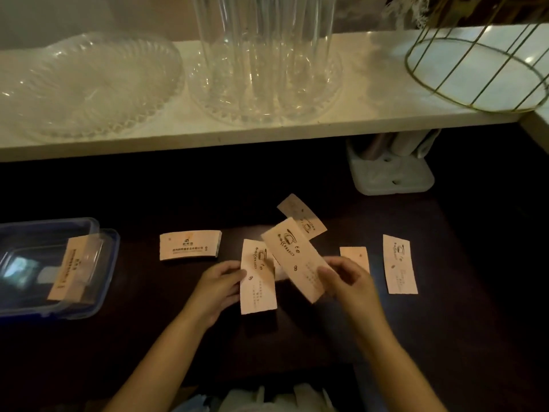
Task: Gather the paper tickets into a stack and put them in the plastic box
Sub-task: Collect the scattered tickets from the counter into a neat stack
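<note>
Tickets lie scattered on the dark worktop (297, 337): the left hand (218, 285) pinches one upright ticket (258, 278) by its left edge, and the right hand (346, 278) pinches a tilted ticket (292, 258) overlapping it at about 1 o'clock. Loose tickets lie at 12 o'clock (301, 216) and 3 o'clock (399, 264), a sideways stack (190, 244) lies at 10 o'clock, and the plastic box (44, 269) at 9 o'clock holds another stack (72, 270).

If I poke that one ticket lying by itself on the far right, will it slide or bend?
The far-right ticket looks thin and lies flat on the dark table, so it would probably slide easily. It likely bends when lifted; the ticket in the right hand seems slightly floppy.
</note>
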